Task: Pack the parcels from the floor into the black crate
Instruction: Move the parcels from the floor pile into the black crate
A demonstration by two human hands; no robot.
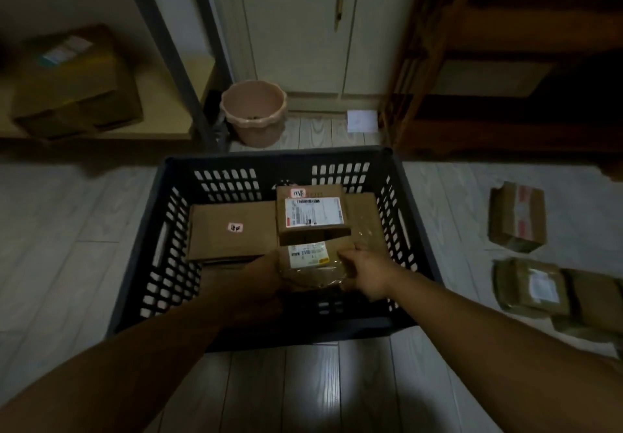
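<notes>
Plank floor (303, 392), black crate (279, 159): forearms reach in, left hand (266, 274) and right hand (365, 272) gripping one parcel (308, 264).

A pale plank floor (303, 395) is being shown in dim light, with a black crate (279, 157) being kept at its centre. To the right of the crate, brown parcels are being left on the boards. A taped parcel (517, 218) is being seen farther off, while a labelled parcel (531, 286) is being seen nearer, touching a plain parcel (593, 297) at the right edge. Beyond the crate, a pink bin (254, 112) and a white sheet (362, 121) are being kept near the far wall, apart from each other.
</notes>
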